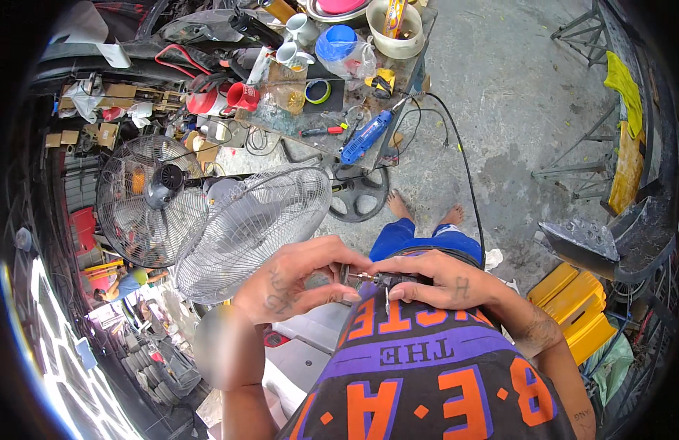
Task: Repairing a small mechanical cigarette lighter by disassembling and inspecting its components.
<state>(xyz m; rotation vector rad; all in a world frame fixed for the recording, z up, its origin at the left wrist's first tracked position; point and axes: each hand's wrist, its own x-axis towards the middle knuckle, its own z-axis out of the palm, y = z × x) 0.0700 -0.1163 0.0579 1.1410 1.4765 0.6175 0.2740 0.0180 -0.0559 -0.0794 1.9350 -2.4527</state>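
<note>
In front of my shirt, my right hand is closed around a dark rotary tool handpiece with a metal tip pointing left. A thin metal pin sticks down beside its front end. My left hand pinches a small disc-like piece at that tip between thumb and fingers; its exact kind is too small to tell. A black flexible shaft or cable loops from the blue rotary tool on the table toward my right hand, its end hidden.
A cluttered table at the far side holds mugs, a white tub and a red-handled tool. Two fan cages stand at left. Yellow plastic parts lie at right, below a long rack. A person is far left.
</note>
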